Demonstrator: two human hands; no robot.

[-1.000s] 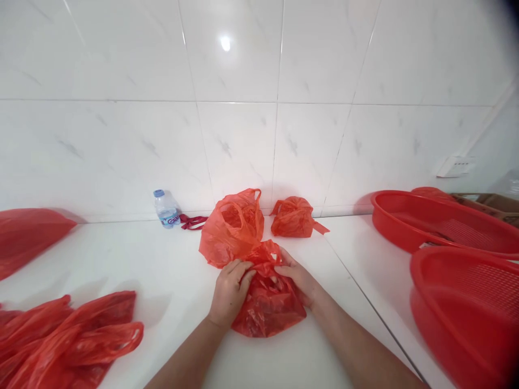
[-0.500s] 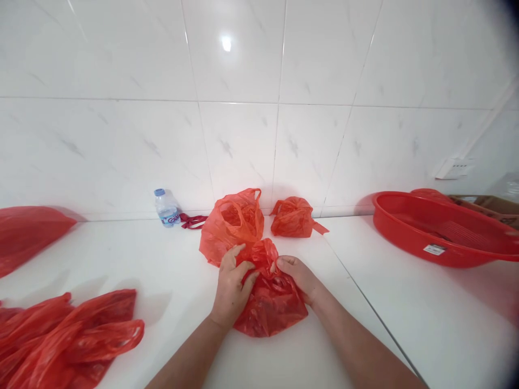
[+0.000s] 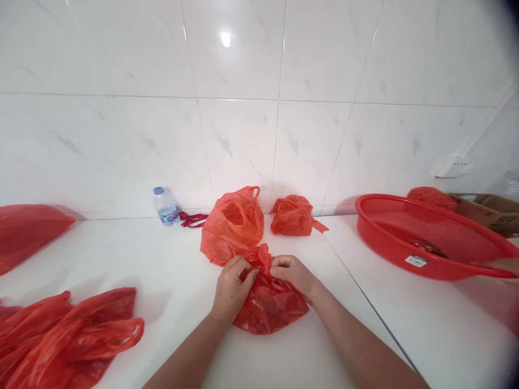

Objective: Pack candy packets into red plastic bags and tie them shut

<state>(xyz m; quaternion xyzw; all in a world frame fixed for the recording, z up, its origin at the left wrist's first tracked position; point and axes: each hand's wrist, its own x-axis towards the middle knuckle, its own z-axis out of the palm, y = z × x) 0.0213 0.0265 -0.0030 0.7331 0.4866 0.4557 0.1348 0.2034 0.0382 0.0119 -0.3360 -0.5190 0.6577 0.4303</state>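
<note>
A red plastic bag (image 3: 271, 309) lies on the white table in front of me, its top gathered and its contents hidden. My left hand (image 3: 233, 286) pinches the gathered neck from the left, fingers curled in. From the other side my right hand (image 3: 294, 275) grips the same neck between thumb and fingers. Just behind, touching or nearly touching it, stands a fuller orange-red plastic bag (image 3: 233, 227) with loop handles up. A smaller tied orange-red bag (image 3: 292, 219) sits by the wall to its right.
A red plastic basket (image 3: 389, 246) with dark red items inside is at right, another person's hand (image 3: 503, 265) on its rim. A cardboard box (image 3: 486, 208) is behind it. At left are a water bottle (image 3: 165, 208), dark red ribbon (image 3: 192, 219) and a pile of red bags (image 3: 73, 340).
My left fingers have closed in on the bag's neck, and my right hand keeps its pinch. The red basket has shifted left and tilted, and another person's hand now shows on it.
</note>
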